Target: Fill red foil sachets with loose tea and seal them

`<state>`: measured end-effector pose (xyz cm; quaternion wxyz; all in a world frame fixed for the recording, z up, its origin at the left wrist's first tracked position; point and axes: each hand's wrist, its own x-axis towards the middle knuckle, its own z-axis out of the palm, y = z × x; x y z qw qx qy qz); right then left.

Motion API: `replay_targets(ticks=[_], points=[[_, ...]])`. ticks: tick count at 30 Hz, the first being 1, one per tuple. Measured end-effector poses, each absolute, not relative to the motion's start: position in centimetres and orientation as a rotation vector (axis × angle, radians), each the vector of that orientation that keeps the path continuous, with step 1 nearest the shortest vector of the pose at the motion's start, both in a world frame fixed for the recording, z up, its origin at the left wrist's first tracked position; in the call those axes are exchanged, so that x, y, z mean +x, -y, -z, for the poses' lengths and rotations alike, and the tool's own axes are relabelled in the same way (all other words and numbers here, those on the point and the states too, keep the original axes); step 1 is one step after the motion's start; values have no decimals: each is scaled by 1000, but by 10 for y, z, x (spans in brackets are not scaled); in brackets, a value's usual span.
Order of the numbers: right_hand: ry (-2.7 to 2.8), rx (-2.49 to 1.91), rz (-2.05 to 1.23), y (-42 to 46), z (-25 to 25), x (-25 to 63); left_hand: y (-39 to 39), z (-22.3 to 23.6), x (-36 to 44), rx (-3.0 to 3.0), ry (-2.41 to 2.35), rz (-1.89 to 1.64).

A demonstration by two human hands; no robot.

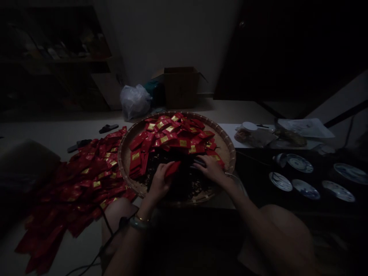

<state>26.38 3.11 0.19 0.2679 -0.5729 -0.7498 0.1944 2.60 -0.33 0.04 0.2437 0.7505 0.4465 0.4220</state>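
In front of me stands a round woven bamboo tray with a bound rim. A heap of dark, loose, leaf-like bits covers its near half. Filled red packets with gold labels are piled over the far half. My left hand is closed round a red packet, held above the dark heap. To its right, my right hand is curled over a small dark object with a shiny edge, low over the heap. The dim light hides its kind.
Many more red packets lie spread on the floor at left, beside dark slippers. Behind the tray are a white plastic bag and an open cardboard box. Patterned dishes stand on a dark surface at right, near bagged items.
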Motion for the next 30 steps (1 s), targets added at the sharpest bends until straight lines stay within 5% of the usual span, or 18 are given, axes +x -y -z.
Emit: replay_targets(ticks=[4, 10, 17, 30], points=[[1608, -1111, -1152, -4, -13, 207, 5, 4, 29, 2260, -1502, -1140], [1130, -1094, -1416, -3, -7, 182, 9, -7, 25, 2140, -1452, -1100], [1039, -1140, -1417, -13, -15, 196, 6, -16, 23, 1366, -1234, -960], [1059, -1153, -1404, -15, -15, 191, 4, -17, 26, 1265, -1230, -1071]])
